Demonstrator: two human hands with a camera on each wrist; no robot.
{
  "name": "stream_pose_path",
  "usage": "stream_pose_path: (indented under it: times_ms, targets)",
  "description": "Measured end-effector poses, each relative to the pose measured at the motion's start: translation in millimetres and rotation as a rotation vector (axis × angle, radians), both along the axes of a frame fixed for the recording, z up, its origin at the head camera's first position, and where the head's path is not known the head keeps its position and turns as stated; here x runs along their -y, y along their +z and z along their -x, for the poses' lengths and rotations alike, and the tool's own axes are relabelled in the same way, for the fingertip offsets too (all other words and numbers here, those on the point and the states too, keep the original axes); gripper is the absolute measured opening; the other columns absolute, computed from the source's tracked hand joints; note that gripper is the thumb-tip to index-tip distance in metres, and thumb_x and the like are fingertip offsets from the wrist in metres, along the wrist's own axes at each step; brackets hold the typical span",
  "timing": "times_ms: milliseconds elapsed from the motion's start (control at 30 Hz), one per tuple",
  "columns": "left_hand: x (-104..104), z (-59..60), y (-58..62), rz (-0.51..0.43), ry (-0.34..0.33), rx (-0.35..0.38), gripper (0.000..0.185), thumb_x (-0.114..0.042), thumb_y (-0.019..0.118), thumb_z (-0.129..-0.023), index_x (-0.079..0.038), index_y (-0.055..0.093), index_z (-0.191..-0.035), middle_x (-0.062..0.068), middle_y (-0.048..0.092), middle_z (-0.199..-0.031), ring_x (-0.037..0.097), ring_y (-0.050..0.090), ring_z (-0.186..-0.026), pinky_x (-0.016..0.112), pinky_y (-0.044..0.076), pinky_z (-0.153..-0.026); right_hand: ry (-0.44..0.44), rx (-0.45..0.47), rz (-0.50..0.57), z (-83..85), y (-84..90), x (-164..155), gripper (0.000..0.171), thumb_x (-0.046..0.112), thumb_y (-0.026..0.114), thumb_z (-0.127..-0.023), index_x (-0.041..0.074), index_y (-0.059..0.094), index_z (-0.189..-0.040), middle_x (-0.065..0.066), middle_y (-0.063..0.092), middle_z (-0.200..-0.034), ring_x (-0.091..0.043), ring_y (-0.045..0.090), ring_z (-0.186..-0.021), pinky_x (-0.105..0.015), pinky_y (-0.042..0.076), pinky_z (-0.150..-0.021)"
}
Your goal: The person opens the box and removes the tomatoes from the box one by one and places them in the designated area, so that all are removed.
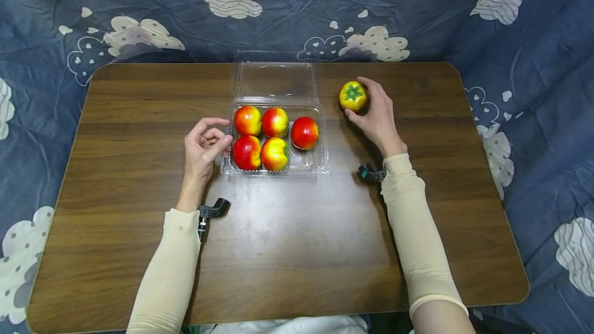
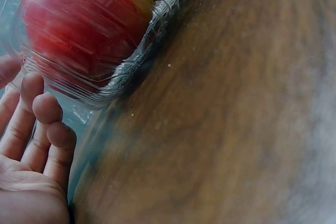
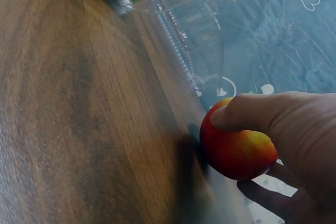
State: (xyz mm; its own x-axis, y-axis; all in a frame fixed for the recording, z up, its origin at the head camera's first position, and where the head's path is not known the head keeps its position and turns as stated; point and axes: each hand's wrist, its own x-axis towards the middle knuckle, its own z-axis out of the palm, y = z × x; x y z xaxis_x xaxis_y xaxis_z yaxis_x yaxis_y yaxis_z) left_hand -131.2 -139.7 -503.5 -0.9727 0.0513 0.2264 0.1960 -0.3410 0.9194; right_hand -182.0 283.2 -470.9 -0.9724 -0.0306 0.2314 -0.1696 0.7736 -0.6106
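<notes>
A clear plastic clamshell box [image 1: 320, 166] lies open at the middle of the wooden table, its lid [image 1: 276, 80] folded back. Several red-and-yellow fruits [image 1: 275, 122] sit inside it. My right hand [image 1: 373, 104] grips a yellow-red fruit [image 1: 353, 96] with a green stalk cap, on the table just right of the lid. In the right wrist view, thumb and fingers [image 3: 247, 114] curl round this fruit [image 3: 236, 150]. My left hand [image 1: 217, 134] hovers at the box's left side, fingers loosely bent and holding nothing. In the left wrist view, its fingers [image 2: 47, 129] lie beside the box wall [image 2: 131, 69] and a red fruit [image 2: 84, 24].
The brown table [image 1: 297, 231] has rounded corners and bare wood in front of the box and at both sides. Blue bedding with white cloud prints [image 1: 533, 66] surrounds it. One corner of the box holds no fruit [image 1: 306, 161].
</notes>
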Motion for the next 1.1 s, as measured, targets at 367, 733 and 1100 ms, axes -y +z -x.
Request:
stream_pose_path:
  times_ms: [367,733,1100]
  targets:
    - [-0.4,0.4,1.0,0.014,0.007,-0.02,0.03,0.015,0.069,-0.087,0.014,0.064,-0.117,0.007,0.069,-0.07,0.017,0.057,-0.046,0.023,0.055,-0.046,0.009,-0.004,0.011,1.3,-2.4,-2.4,0.08,0.021,0.087,-0.086,0.013,0.048,-0.155,-0.011,0.053,-0.154,-0.03,0.051,-0.14,-0.044,0.038,-0.125]
    - [-0.3,-0.4,1.0,0.021,0.011,-0.019,0.03,0.013,0.07,-0.088,0.014,0.064,-0.117,0.006,0.069,-0.069,0.016,0.057,-0.046,0.022,0.055,-0.046,0.004,-0.032,0.054,-0.3,-2.4,-3.4,0.079,0.029,0.086,-0.088,0.014,0.048,-0.155,-0.008,0.052,-0.155,-0.028,0.052,-0.139,-0.043,0.039,-0.124]
    - [0.3,-0.1,0.6,0.014,0.002,-0.013,0.031,0.013,0.07,-0.088,0.017,0.062,-0.117,0.007,0.069,-0.07,0.016,0.056,-0.046,0.022,0.054,-0.046,-0.021,-0.044,0.047,-0.5,-2.8,-4.7,0.078,0.034,0.084,-0.088,0.012,0.048,-0.154,-0.01,0.051,-0.156,-0.029,0.051,-0.139,-0.044,0.039,-0.124]
